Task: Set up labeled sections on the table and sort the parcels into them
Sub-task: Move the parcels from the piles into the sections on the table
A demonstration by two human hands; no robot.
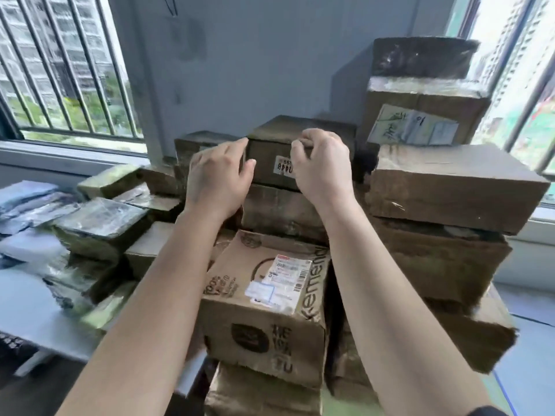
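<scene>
The small carton (270, 157) is found at the top of the central stack, at the far side of the pile and close to the wall. A white label (283, 167) with dark digits is fixed to its front face. The carton is grasped at both ends. Its left front corner is clasped by the left hand (217, 178), with the fingers laid along the side and the thumb set on the front face. Its right upper edge is gripped by the right hand (322, 166), the fingers being curled over the top.

The carton is seated on a plain brown box (279, 213). Below and in front of that box lies a printed box (255, 322) bearing a shipping label (288, 274). To the right, large cartons are stacked, among them a broad box (450, 187) and, higher and further back, a box carrying a paper sheet (413, 127). To the left, tape-wrapped parcels (99, 220) are piled on a pale table (30, 310), with grey mailer bags (27, 202) beyond them. A barred window (60, 70) is recorded at the upper left. Much of the frame is blurred.
</scene>
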